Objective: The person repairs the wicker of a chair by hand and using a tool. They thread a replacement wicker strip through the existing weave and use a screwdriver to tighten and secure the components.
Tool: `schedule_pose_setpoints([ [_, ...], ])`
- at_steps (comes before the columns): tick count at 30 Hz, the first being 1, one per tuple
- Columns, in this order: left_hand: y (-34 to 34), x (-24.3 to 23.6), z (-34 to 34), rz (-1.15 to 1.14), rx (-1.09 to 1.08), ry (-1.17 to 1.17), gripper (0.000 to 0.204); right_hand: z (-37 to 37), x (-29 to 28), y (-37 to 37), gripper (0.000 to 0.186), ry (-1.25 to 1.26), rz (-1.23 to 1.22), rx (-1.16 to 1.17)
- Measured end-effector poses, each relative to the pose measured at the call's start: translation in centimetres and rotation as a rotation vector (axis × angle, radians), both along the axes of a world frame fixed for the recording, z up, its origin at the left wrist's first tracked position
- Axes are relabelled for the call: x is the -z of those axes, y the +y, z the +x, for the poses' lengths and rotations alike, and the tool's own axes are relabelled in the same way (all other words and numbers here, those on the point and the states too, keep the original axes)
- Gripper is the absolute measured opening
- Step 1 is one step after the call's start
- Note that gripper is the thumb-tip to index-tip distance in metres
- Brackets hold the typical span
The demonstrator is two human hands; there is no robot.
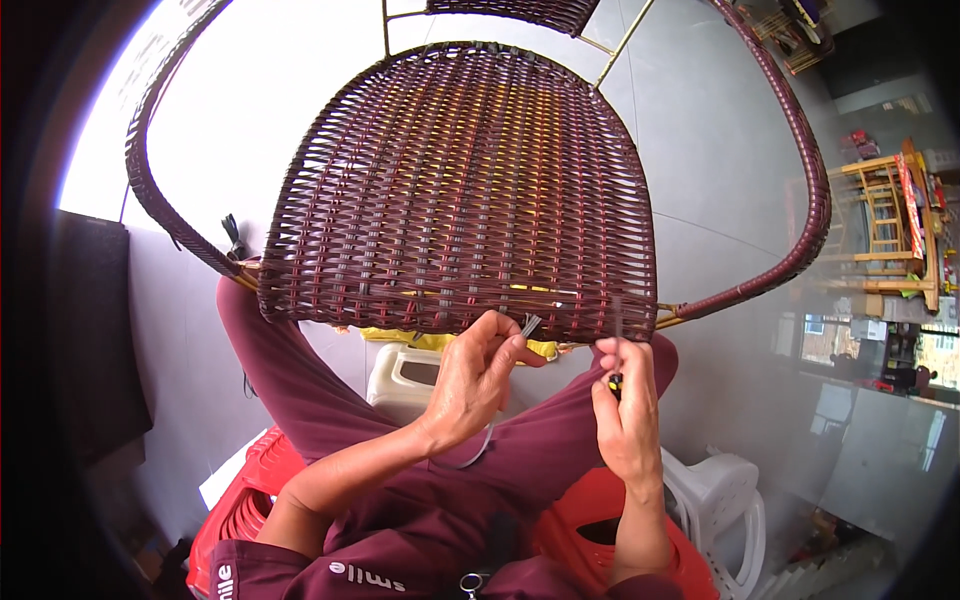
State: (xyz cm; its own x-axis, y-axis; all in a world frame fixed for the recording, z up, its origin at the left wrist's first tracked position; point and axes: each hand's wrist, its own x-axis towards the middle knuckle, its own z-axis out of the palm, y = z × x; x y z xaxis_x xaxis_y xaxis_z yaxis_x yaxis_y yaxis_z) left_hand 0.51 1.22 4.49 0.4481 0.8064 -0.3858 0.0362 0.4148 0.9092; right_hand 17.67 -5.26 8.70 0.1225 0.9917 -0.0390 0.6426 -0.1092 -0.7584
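We see the dark brown woven-wicker chair seat (455, 190) directly before us, its front edge above our maroon-trousered lap (515, 440). At that edge our left hand (475, 360) has its grip closed on a flat grey strip (531, 325), while our right hand (628, 410), near the right corner, has its grip wrapped around a slim tool with a black-and-yellow handle (615, 386), its shaft blurred. Curved brown-wrapped armrests (808, 150) flank the seat. Below are a cream plastic stool (388, 375), red plastic stools (270, 462) beside us, and grey floor (725, 230) around.
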Motion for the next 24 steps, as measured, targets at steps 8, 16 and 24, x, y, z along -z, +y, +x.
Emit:
schedule_pose_setpoints([
  [8,-0.7,0.1,0.4,-0.079,-0.15,-0.067,0.017,0.3,-2.1,3.2,0.041,-0.302,-0.07,-0.202],
  [16,-1.2,0.9,0.6,-0.098,-0.171,-0.128,0.014,1.0,-4.4,4.3,0.032,-0.415,-0.11,-0.288],
  [24,-1.3,1.6,0.4,-0.054,-0.155,-0.156,0.012,1.5,-5.9,6.1,0.024,-0.501,-0.164,-0.413],
])
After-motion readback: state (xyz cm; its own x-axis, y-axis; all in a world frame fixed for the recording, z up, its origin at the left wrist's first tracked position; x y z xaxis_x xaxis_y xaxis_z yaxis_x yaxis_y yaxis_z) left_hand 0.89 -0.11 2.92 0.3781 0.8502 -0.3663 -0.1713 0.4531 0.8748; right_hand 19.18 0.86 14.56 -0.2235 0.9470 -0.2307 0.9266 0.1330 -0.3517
